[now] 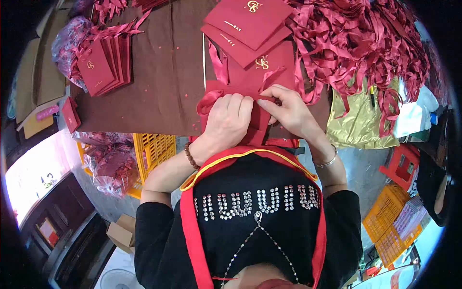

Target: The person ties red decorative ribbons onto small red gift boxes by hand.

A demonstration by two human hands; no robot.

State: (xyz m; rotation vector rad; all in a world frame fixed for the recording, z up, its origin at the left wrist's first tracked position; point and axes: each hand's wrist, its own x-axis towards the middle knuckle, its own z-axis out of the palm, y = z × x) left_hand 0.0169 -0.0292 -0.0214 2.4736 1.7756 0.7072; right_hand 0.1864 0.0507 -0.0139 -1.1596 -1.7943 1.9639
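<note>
My left hand (227,121) and my right hand (287,110) meet at the near edge of the brown table (159,86). Both pinch a dark red ribbon (214,96) that loops over a red card folder (257,67) with a gold emblem. The left hand's fingers are curled over the ribbon's knot; the right hand's fingertips press the ribbon from the right. A bead bracelet circles the left wrist, a metal bangle the right.
A stack of red folders (248,26) lies just beyond the hands. Another fanned stack (103,65) sits at the table's left. A big heap of red ribbons (361,43) fills the right. Yellow crates (154,149) and bagged goods stand on the floor.
</note>
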